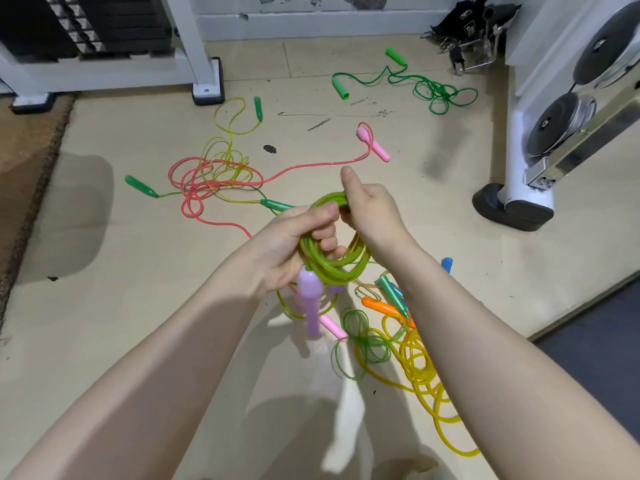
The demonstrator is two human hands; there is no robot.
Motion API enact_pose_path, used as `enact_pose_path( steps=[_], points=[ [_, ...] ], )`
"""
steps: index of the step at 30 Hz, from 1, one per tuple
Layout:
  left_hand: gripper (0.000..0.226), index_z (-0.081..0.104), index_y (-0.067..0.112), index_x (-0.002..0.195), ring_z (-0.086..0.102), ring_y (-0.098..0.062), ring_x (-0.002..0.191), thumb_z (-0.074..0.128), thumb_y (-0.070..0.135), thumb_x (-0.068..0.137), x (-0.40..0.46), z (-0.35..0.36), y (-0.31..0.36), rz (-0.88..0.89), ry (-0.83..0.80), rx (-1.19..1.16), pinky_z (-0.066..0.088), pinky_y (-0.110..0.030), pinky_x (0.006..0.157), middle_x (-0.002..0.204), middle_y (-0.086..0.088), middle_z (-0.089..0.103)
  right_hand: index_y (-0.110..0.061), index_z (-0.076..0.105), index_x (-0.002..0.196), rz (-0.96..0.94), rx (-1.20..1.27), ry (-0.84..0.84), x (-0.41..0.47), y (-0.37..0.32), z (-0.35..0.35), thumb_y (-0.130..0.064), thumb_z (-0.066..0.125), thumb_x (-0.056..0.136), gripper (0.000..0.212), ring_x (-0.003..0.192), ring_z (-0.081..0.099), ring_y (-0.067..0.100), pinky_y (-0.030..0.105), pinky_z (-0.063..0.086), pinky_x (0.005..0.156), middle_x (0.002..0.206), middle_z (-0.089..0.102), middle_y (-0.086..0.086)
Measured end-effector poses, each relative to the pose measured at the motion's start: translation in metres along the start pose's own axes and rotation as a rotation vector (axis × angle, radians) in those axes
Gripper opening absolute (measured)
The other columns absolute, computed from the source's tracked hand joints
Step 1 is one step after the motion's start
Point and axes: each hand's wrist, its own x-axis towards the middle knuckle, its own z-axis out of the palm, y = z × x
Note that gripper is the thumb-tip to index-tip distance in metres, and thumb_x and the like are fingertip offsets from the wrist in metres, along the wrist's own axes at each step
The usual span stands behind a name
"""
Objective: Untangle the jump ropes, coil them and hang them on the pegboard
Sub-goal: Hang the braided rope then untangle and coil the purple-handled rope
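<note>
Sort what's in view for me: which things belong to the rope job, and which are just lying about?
Job:
- green coil, gripped by left hand and right hand
- purple handle hanging below it
- pink-and-yellow tangle
- green rope
- yellow-and-green heap

Lying about:
- weight plates
- black straps and metal clips
- white rack leg

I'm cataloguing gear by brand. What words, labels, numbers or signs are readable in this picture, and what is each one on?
None can be read.
Black bag by the far wall: a small white mark, too small and blurred to read.
Weight plates on the rack at right: no legible numbers.
Jump rope handles, including the purple handle hanging below the left hand: no visible print.
</note>
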Motion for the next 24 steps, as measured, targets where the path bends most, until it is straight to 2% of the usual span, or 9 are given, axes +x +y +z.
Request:
enact_pose_path(
  steps=[3, 6, 8, 11, 13, 15, 17, 21, 24],
  points=[
    [0.047, 0.053, 0.012, 0.075, 0.054, -0.006, 0.05, 0.09, 0.028, 0.05, 0.002, -0.004, -0.006, 0.12, -0.1, -0.175, 0.047, -0.015, 0.048, 0.052, 0.007, 0.047, -0.015, 0.047, 0.052, 0.018, 0.208, -0.076, 0.002, -0.007, 0.005, -0.063, 0.047, 0.081, 0.056, 0.051, 0.043, 0.021, 0.036, 0.037, 0.058, 0.052, 0.05, 0.008],
    [0.044, 0.062, 0.015, 0.059, 0.05, 0.0, 0.039, 0.094, 0.033, 0.034, 0.002, -0.005, -0.003, 0.185, -0.063, -0.353, 0.041, -0.012, 0.038, 0.052, 0.008, 0.051, -0.018, 0.057, 0.061, -0.072, 0.255, -0.141, -0.002, -0.001, 0.01, -0.053, 0.05, 0.08, 0.04, 0.056, 0.042, 0.02, 0.033, 0.035, 0.058, 0.06, 0.049, 0.011],
    [0.048, 0.063, 0.013, 0.062, 0.044, 0.001, 0.032, 0.095, 0.032, 0.031, -0.001, -0.007, -0.005, 0.185, -0.067, -0.451, 0.038, -0.012, 0.034, 0.05, 0.01, 0.051, -0.01, 0.061, 0.074, -0.133, 0.194, -0.17, -0.006, 0.007, 0.012, -0.046, 0.05, 0.079, 0.038, 0.058, 0.042, 0.013, 0.031, 0.036, 0.06, 0.061, 0.049, 0.002],
    [0.057, 0.066, -0.001, 0.096, 0.051, -0.006, 0.036, 0.089, 0.03, 0.054, 0.0, -0.015, -0.009, 0.072, -0.319, -0.665, 0.044, -0.018, 0.044, 0.058, 0.002, 0.064, -0.01, 0.062, 0.081, -0.157, 0.275, -0.273, -0.009, 0.011, 0.013, -0.029, 0.042, 0.096, 0.031, 0.054, 0.043, 0.006, 0.022, 0.038, 0.056, 0.061, 0.057, -0.01],
    [0.071, 0.042, -0.01, 0.132, 0.048, -0.014, 0.044, 0.07, 0.03, 0.081, -0.001, -0.02, -0.006, -0.017, -0.513, -0.699, 0.039, -0.025, 0.057, 0.083, -0.012, 0.071, -0.016, 0.056, 0.076, -0.131, 0.282, -0.319, -0.009, 0.008, 0.014, -0.017, 0.034, 0.1, 0.033, 0.058, 0.047, 0.01, 0.026, 0.041, 0.059, 0.059, 0.056, -0.011],
    [0.069, 0.029, -0.007, 0.141, 0.041, -0.012, 0.048, 0.057, 0.031, 0.091, 0.001, -0.028, -0.005, -0.025, -0.527, -0.625, 0.037, -0.026, 0.058, 0.106, -0.018, 0.068, -0.018, 0.057, 0.08, -0.135, 0.198, -0.319, -0.006, 0.011, 0.014, -0.025, 0.034, 0.098, 0.03, 0.07, 0.054, 0.015, 0.033, 0.044, 0.069, 0.07, 0.058, -0.002],
    [0.063, 0.038, -0.003, 0.138, 0.038, -0.008, 0.044, 0.059, 0.031, 0.089, 0.001, -0.029, -0.001, -0.003, -0.465, -0.564, 0.041, -0.024, 0.055, 0.126, -0.02, 0.059, -0.021, 0.058, 0.099, -0.137, 0.105, -0.334, -0.003, 0.022, 0.012, -0.033, 0.035, 0.097, 0.026, 0.072, 0.059, 0.018, 0.029, 0.048, 0.068, 0.081, 0.061, 0.001],
    [0.075, 0.055, 0.008, 0.118, 0.039, 0.0, 0.03, 0.087, 0.029, 0.055, -0.004, -0.046, 0.01, 0.191, -0.052, -0.447, 0.043, -0.013, 0.042, 0.128, -0.02, 0.058, -0.019, 0.054, 0.109, -0.002, -0.031, -0.494, -0.007, 0.051, 0.001, -0.018, 0.036, 0.101, 0.02, 0.052, 0.047, 0.023, 0.026, 0.039, 0.05, 0.062, 0.051, 0.005],
    [0.047, 0.048, 0.011, 0.116, 0.044, 0.001, 0.035, 0.068, 0.029, 0.078, -0.003, -0.063, 0.015, 0.25, 0.27, -0.447, 0.042, -0.01, 0.044, 0.131, -0.02, 0.055, -0.013, 0.061, 0.116, 0.076, -0.23, -0.737, -0.015, 0.056, 0.002, -0.015, 0.044, 0.098, 0.026, 0.046, 0.045, 0.017, 0.029, 0.037, 0.052, 0.052, 0.048, 0.001]
  ],
)
